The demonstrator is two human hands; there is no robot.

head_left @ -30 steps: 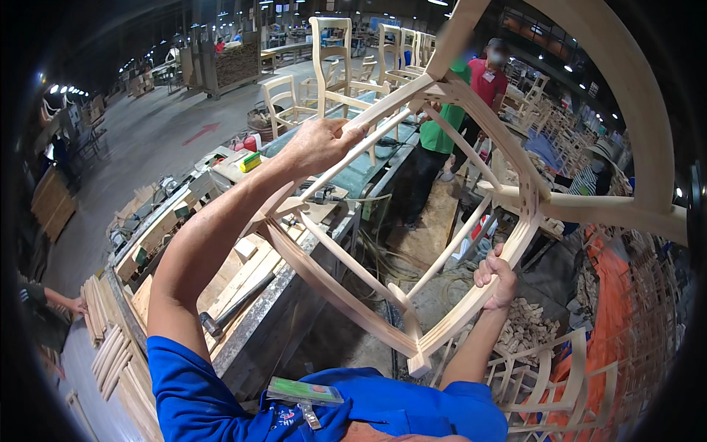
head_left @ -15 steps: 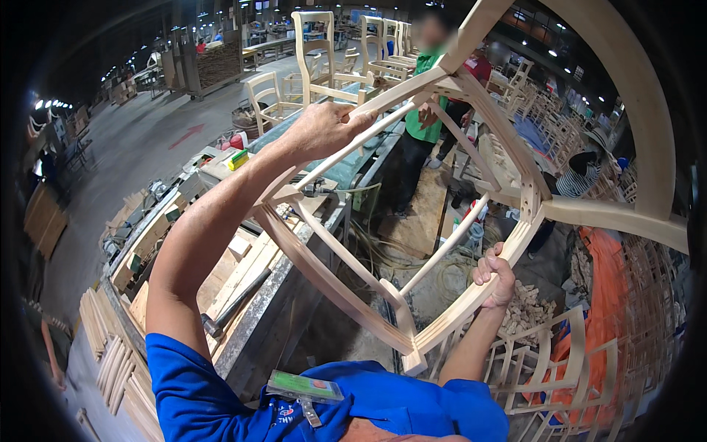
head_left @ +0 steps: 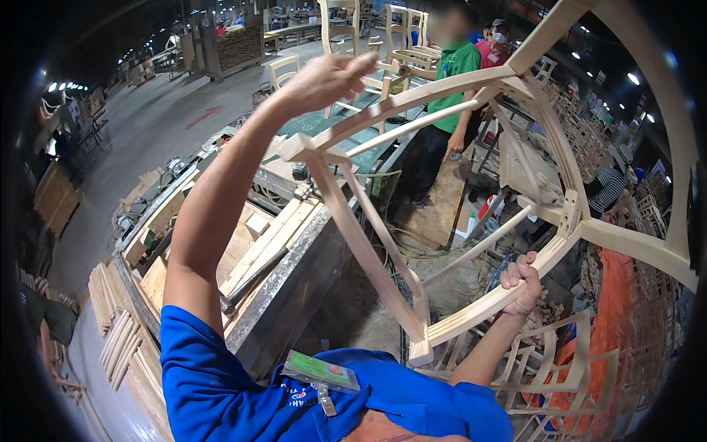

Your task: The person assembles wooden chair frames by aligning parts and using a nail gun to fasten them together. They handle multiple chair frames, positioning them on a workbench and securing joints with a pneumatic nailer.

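A bare-wood chair frame (head_left: 368, 250) is held up in front of me, tilted, with its curved back rising to the upper right. Round stretcher rods (head_left: 479, 243) run between its legs. My right hand (head_left: 521, 286) is wrapped round a grooved seat rail on the frame's right side. Raised off the wood, my left hand (head_left: 331, 82) is above the frame's upper-left corner, touching nothing, its fingers loosely stretched and slightly blurred. The part of the rail inside my right fist is hidden.
A workbench (head_left: 294, 272) with planks and a hammer (head_left: 250, 283) stands to the left. Stacked wood strips (head_left: 121, 339) lie beyond it. A person in green (head_left: 460, 74) stands ahead near chairs (head_left: 339, 29). Several chair parts (head_left: 552, 368) and orange sheeting (head_left: 615, 295) fill the right.
My left hand has let go of the upper rail and lifted clear. The chair frame has shifted right and turned a little. My right hand keeps its grip.
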